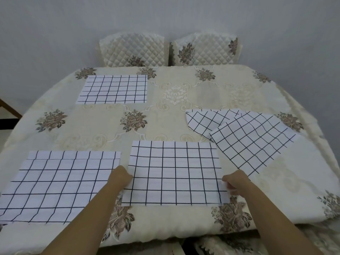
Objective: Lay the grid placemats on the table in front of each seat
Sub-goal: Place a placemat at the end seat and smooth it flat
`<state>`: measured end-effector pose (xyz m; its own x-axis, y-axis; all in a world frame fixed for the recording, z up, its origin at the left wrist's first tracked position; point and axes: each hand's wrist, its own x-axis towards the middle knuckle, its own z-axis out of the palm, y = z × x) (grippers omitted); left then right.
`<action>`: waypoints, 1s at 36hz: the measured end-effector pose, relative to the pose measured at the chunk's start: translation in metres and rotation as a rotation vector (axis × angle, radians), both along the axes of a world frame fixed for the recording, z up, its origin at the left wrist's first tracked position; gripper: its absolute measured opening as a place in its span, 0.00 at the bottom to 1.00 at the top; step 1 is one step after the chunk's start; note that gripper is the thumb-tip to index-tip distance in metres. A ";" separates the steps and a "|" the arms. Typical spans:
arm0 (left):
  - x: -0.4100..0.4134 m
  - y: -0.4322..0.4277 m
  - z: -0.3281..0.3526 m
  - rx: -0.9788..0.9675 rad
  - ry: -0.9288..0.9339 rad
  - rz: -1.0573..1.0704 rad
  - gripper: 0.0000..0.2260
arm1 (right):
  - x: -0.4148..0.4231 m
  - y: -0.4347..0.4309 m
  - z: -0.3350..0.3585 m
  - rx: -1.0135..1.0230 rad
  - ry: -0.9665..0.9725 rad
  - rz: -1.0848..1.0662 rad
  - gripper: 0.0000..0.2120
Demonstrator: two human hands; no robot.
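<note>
both hands (pixel 176 181) pinch near placemat (pixel 174 173) l+r edges, flat on table (pixel 165 122).

Light even and diffuse, moderately bright, with no hard shadows or glare. Wide-angle distortion: tablecloth (pixel 55 100) edges bow outward toward the corners. Overall slightly soft; right hand (pixel 234 181) blurred at its fingertips, wall (pixel 55 24) smeared, featureless.

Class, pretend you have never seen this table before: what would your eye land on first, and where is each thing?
The white cloth placemat with black grid lines at the near middle stands out, held at its side edges by the left hand and right hand. At the right, a second grid placemat lies askew, overlapping a third grid placemat, on the cream flowered tablecloth.
</note>
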<state>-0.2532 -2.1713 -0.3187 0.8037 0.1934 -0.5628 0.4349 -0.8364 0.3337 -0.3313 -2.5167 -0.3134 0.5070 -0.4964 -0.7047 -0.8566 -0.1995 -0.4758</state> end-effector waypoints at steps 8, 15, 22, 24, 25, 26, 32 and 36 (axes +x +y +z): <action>-0.001 0.003 0.002 0.010 0.009 0.010 0.17 | -0.009 0.003 -0.005 0.006 0.047 0.071 0.17; -0.001 0.005 0.000 -0.027 0.075 0.062 0.20 | -0.012 0.009 -0.003 -0.048 0.068 0.164 0.18; -0.005 0.012 0.001 0.037 0.060 -0.076 0.17 | -0.013 0.010 -0.006 -0.137 0.100 0.207 0.19; -0.005 0.014 0.000 0.067 0.025 -0.094 0.15 | -0.013 0.009 -0.006 -0.129 0.093 0.215 0.18; -0.005 0.015 -0.001 0.076 0.014 -0.100 0.14 | -0.013 0.009 -0.005 -0.123 0.097 0.220 0.17; -0.006 0.016 -0.003 0.085 0.004 -0.104 0.13 | -0.014 0.009 -0.005 -0.119 0.101 0.224 0.17; -0.008 0.018 -0.007 0.095 -0.023 -0.106 0.14 | -0.019 0.012 -0.007 -0.095 0.030 0.265 0.24; -0.010 0.019 -0.009 0.088 -0.048 -0.118 0.13 | -0.021 0.016 -0.009 -0.117 -0.016 0.279 0.25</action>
